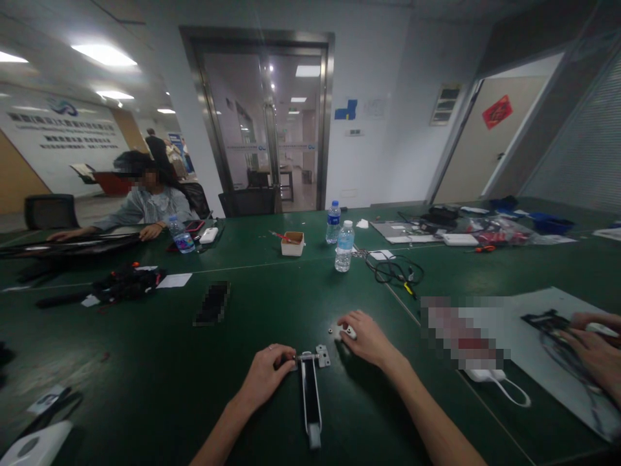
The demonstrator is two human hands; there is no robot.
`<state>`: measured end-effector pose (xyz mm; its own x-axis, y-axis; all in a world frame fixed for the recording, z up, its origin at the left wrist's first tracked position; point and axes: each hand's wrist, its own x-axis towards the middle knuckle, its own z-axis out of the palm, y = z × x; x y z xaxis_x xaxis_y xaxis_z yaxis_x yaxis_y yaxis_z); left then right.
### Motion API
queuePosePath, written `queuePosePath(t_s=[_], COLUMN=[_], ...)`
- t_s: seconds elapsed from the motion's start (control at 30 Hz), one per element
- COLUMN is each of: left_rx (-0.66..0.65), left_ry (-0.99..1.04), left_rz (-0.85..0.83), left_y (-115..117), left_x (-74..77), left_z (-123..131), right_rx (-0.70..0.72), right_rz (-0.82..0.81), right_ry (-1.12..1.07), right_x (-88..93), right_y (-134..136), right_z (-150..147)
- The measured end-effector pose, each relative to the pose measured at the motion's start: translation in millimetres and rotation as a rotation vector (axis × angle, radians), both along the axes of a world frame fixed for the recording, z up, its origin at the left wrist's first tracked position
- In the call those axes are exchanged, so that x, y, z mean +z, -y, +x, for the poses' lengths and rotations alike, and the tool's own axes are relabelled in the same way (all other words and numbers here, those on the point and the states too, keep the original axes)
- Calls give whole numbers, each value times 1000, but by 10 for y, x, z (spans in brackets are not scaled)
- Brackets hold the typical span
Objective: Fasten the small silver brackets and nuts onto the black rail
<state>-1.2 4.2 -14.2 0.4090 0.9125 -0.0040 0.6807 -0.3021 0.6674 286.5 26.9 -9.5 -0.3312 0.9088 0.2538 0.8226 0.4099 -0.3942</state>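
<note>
1. The left hand (pixel 264 378) has its fingers closed round the top end of a long grey-and-black metal bracket (pixel 310 398) lying flat on the dark green desk (pixel 160 362).
2. The right hand (pixel 369 338) curls its fingers over a small white part (pixel 349 332) just beyond the bracket.

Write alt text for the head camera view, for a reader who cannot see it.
Two bare hands work at a dark green table: the left hand grips the top end of a long metal hinge bracket, and the right hand rests on small white parts. Two water bottles stand beyond, and another person sits far left.
</note>
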Motion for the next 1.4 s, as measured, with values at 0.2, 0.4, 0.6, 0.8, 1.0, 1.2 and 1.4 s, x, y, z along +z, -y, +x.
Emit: queuePosePath(t_s=[0.2, 0.4, 0.6, 0.8, 1.0, 1.2, 1.4], left_rx=[-4, -19, -41, -45, -51, -44, -46], left_ry=[-6, -29, -59, -64, -62, -70, -65], left_rz=[-3, 13, 5, 19, 32, 38, 46], left_y=[0, 0, 3, 3, 10, 10, 7], left_x=[6, 3, 1, -19, -13, -5, -4], left_z=[-8, -6, -4, -7, 0, 7, 6], right_rx=[-85, -61, 68, 176, 231, 251, 236], right_rz=[-92, -131, -198, -243, -233, -210, -219], right_ry=[77, 62, -106, -180, -209, -213, -171], right_x=[-133, -144, -72, 94, 61, 48, 104], right_y=[-58, -62, -7, 142, 186, 194, 202], right_z=[201, 137, -2, -260, -370, -389, -408])
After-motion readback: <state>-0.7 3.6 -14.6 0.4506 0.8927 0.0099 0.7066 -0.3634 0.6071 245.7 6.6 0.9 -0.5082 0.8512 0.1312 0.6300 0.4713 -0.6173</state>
